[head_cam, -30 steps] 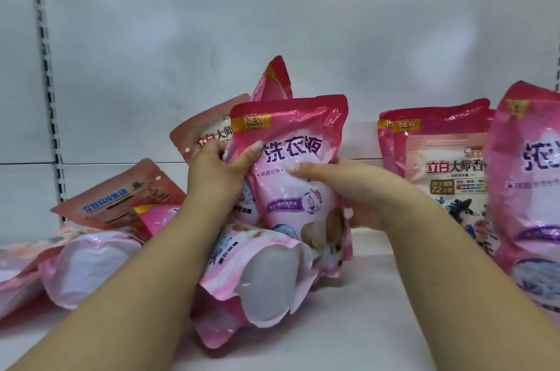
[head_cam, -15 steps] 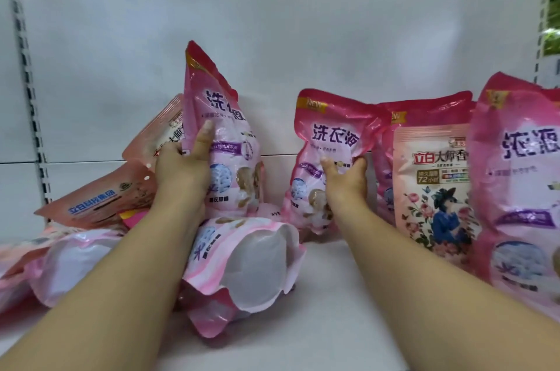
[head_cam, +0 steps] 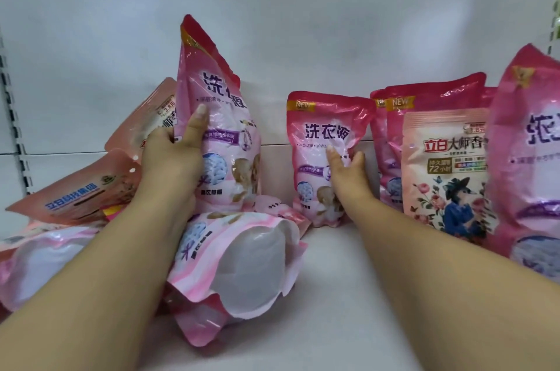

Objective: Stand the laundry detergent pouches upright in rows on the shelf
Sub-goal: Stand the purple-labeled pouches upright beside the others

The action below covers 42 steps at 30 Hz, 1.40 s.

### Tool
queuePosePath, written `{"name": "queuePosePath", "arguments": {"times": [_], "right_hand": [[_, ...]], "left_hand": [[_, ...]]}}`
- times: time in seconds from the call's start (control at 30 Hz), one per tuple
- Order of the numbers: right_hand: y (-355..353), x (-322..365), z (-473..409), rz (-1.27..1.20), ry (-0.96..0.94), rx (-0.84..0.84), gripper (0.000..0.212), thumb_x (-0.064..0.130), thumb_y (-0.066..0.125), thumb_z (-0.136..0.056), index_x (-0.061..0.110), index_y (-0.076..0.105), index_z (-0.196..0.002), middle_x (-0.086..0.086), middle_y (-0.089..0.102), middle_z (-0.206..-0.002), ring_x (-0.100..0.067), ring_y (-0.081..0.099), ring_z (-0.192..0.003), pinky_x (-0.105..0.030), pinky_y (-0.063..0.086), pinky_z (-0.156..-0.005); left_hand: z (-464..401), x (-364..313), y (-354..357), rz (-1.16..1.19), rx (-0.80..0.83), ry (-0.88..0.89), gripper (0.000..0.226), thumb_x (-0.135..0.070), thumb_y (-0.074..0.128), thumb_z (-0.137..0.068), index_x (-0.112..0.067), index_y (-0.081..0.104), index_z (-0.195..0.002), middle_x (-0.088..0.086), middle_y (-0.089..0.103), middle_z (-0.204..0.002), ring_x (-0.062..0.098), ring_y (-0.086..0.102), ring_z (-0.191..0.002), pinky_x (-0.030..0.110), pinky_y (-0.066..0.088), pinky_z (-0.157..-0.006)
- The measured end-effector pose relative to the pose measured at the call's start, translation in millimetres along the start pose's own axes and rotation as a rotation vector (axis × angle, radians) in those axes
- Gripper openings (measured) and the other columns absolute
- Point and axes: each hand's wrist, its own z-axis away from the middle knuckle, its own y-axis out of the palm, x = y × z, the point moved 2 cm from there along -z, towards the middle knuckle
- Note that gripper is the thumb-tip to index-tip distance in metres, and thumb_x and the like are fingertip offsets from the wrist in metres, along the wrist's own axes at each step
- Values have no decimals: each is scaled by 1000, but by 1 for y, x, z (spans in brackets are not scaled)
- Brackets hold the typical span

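- Since half a second ago, right hand [head_cam: 345, 170] has set the small pink pouch [head_cam: 328, 155] upright on the shelf [head_cam: 348, 295] beside the standing row [head_cam: 436, 158]; fingers straight, steadying.
- Left hand [head_cam: 172, 155] grips the tall pouch [head_cam: 218, 116], tilted over the fallen pile [head_cam: 242, 264] — likely next to place.

We look from one head-worn camera, forward and slightly down, close to the white shelf [head_cam: 348, 295] and its back panel [head_cam: 303, 21].

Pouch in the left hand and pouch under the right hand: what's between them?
Head view: only white back panel; low down, a fallen pouch fills the gap.
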Motion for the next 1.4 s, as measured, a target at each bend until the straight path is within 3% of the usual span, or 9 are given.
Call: {"name": "queuePosePath", "arguments": {"times": [0.1, 0.23, 0.4, 0.7, 0.83, 0.97, 1.1, 1.23, 1.4], "right_hand": [[8, 4, -1, -31, -21, 153, 61, 47, 38, -93, 16, 25, -143, -9, 37, -146, -28, 37, -131, -37, 32, -103], [31, 11, 3, -9, -69, 330, 55, 49, 39, -92, 15, 39, -135, -9, 47, -138, -27, 45, -125, -38, 34, -106], [29, 8, 1, -111, -109, 257, 44, 42, 41, -93, 19, 46, -130, 1, 54, -124, -18, 50, -112, -28, 39, -95], [7, 7, 0, -207, -217, -82, 34, 40, 49, -90, 12, 56, -108, 3, 56, -91, -11, 50, -84, -20, 36, -63], [8, 3, -1, -216, -64, -36, 49, 52, 42, -89, 13, 43, -119, 1, 48, -96, -16, 46, -90, -27, 33, -76], [1, -1, -5, -147, 50, -7, 58, 56, 29, -92, 11, 41, -127, -5, 51, -97, -16, 43, -81, -26, 32, -68], [0, 2, -5, -138, -8, -59, 44, 51, 43, -89, 10, 48, -104, 3, 44, -72, -19, 45, -76, -25, 32, -55], [13, 3, -4, -257, -51, -58, 31, 49, 57, -82, 20, 46, -76, 6, 48, -72, -18, 50, -72, -46, 53, -76], [10, 1, -4, -141, -130, -61, 34, 49, 46, -89, 15, 43, -93, 8, 47, -73, -6, 46, -66, -24, 38, -58]], "left_hand": [[-1, -1, 1, 19, 2, -25, 46, -61, 58, -74, -15, 52, -74, 10, 63, -76, 29, 64, -70, 53, 54, -78], [-4, -2, -1, -10, -22, -10, 52, -65, 58, -71, -14, 55, -82, 18, 69, -92, 35, 67, -83, 54, 53, -81], [-2, -3, 0, 16, -35, 15, 43, -59, 55, -77, -16, 52, -75, 8, 64, -75, 27, 63, -68, 39, 54, -66], [0, -1, -2, 34, -69, 38, 52, -69, 50, -70, -17, 53, -75, 15, 60, -81, 28, 58, -73, 56, 51, -78], [2, -2, -2, 49, -55, 25, 55, -72, 51, -65, -19, 54, -78, 15, 58, -81, 27, 56, -72, 59, 50, -76], [3, -3, -1, 43, -58, 15, 56, -73, 51, -63, -19, 54, -77, 16, 60, -82, 34, 61, -73, 61, 50, -77], [1, -1, -1, 33, -57, 11, 48, -68, 51, -71, -20, 53, -71, 13, 61, -81, 30, 60, -74, 58, 51, -79], [1, -1, 0, 62, -27, 18, 51, -65, 52, -75, -15, 57, -80, 17, 63, -84, 31, 61, -75, 60, 51, -79], [1, -1, 1, 83, -17, 24, 69, -76, 52, -53, -15, 60, -86, 16, 65, -87, 39, 65, -86, 60, 50, -81]]}}
